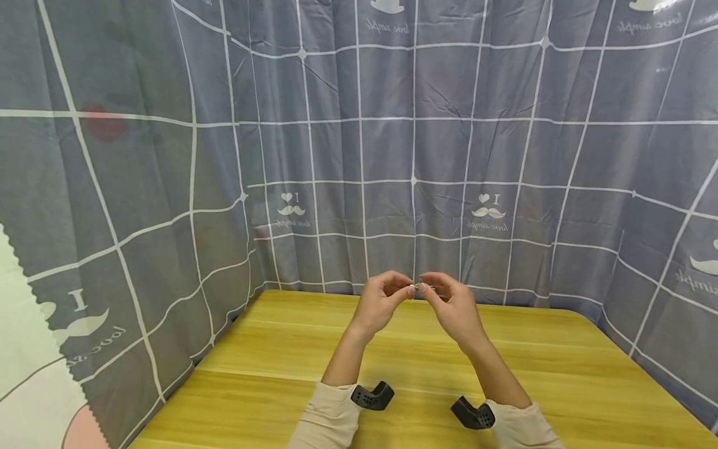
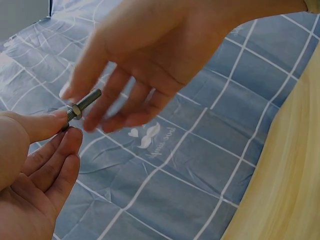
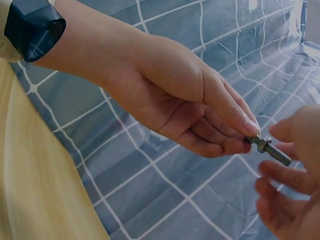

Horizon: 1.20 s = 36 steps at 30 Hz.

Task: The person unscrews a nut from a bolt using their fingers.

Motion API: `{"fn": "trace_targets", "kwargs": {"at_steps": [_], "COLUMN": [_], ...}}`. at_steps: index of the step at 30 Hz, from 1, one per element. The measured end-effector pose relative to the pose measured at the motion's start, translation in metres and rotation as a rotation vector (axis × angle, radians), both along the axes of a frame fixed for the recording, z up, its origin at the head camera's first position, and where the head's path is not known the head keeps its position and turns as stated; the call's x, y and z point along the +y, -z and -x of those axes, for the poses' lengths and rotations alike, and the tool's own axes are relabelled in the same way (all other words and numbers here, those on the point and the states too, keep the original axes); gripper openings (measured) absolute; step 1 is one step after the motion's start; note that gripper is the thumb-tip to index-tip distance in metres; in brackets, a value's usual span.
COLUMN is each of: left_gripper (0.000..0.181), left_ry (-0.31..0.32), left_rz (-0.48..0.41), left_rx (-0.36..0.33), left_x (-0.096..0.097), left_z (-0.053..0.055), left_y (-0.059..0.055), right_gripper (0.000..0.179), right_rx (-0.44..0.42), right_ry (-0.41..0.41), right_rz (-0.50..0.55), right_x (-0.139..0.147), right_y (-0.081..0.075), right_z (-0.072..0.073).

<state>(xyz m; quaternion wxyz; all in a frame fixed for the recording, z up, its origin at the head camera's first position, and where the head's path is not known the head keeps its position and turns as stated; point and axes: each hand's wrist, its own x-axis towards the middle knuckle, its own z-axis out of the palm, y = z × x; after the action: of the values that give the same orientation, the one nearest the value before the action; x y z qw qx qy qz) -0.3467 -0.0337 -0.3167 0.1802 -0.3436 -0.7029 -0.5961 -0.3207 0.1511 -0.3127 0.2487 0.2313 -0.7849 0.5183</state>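
Observation:
Out over the far part of the table, my left hand [image 1: 377,305] pinches one end of a metal bolt [image 2: 92,97] between thumb and fingertips. A hex nut [image 2: 75,111] sits on the threads close to those fingertips, and the threaded end sticks out past it toward the right hand. My right hand [image 1: 457,312] is beside the bolt, thumb and fingers spread on either side of it and slightly blurred. In the right wrist view, gaps show between the right fingers [image 3: 282,175] and the bolt. The bolt's pinched end is mostly hidden by the left fingers.
Below the hands lies a yellow wood-grain table [image 1: 314,349]. Grey-blue curtains [image 1: 387,149] with white grid lines hang behind it and at both sides. Black wrist devices [image 1: 373,396] are worn at both beige sleeves [image 1: 331,411].

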Motion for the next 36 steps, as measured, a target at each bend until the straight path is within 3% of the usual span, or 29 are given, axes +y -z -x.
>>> {"fn": "trace_targets", "kwargs": {"at_steps": [5,14,22,29,36], "left_gripper": [0.01,0.011,0.01,0.013,0.011], "left_ry": [0.001,0.001,0.011,0.008,-0.005], "left_rz": [-0.01,-0.015,-0.016,-0.01,-0.007], "left_rx": [0.003,0.001,-0.003,0.0,0.008], "left_x": [-0.0012,-0.0027,-0.0037,-0.0039,-0.0048], "left_z": [-0.001,-0.001,-0.0011,-0.0007,-0.0013], "left_y": [0.0001,-0.0007,-0.0011,-0.0018,-0.0008], "right_gripper": [0.026,0.023,0.025,0.023,0.03], "right_rx": [-0.02,0.031,0.014,0.042,-0.023], "right_ry": [0.015,-0.064,0.012,-0.013,0.036], "right_rz": [-0.04,0.002,-0.039,-0.021,-0.039], "right_x": [-0.001,0.0,-0.0033,-0.0026,-0.0022], "right_y": [0.0012,0.0015,0.0021,0.0019,0.0035], "right_z": [0.0009,-0.0013,0.0002,0.0015,0.0007]}}
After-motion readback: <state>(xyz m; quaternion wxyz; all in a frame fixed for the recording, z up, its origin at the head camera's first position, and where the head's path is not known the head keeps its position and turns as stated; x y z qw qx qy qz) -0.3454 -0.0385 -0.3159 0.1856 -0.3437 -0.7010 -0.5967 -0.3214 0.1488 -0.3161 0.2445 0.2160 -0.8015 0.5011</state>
